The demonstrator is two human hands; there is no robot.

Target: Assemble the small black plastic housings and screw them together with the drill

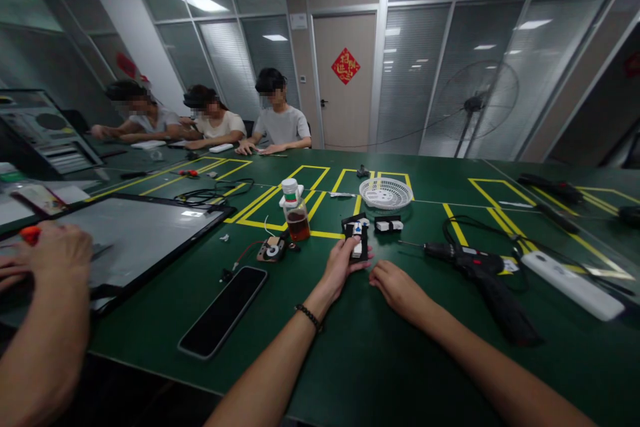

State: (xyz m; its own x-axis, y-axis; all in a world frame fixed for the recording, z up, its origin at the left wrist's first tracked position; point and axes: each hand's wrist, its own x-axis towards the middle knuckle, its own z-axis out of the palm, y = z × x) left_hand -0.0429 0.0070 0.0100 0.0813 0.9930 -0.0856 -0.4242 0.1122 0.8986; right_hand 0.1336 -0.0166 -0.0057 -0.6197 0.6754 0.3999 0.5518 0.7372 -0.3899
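Observation:
My left hand (345,261), with a dark bead bracelet at the wrist, grips a small black-and-white block-like part (357,248) above the green table. The thumb lies across the part's white face, and a bit of blue shows near its top. Just to the right, my right hand (393,283) is curled closed near the table; whatever its fingers may hold is hidden. A similar black-and-white part (389,225) lies a little beyond both hands. To the right lies a black power drill (470,263), its long thin bit pointing left towards the parts.
A white basket (385,193), a bottle of brown liquid (297,220), a small speaker-like unit (272,249) and a phone (223,311) surround the hands. A white power strip (573,285) lies right. A neighbour's hand (55,253) works over a flat panel (130,230). Several people sit opposite.

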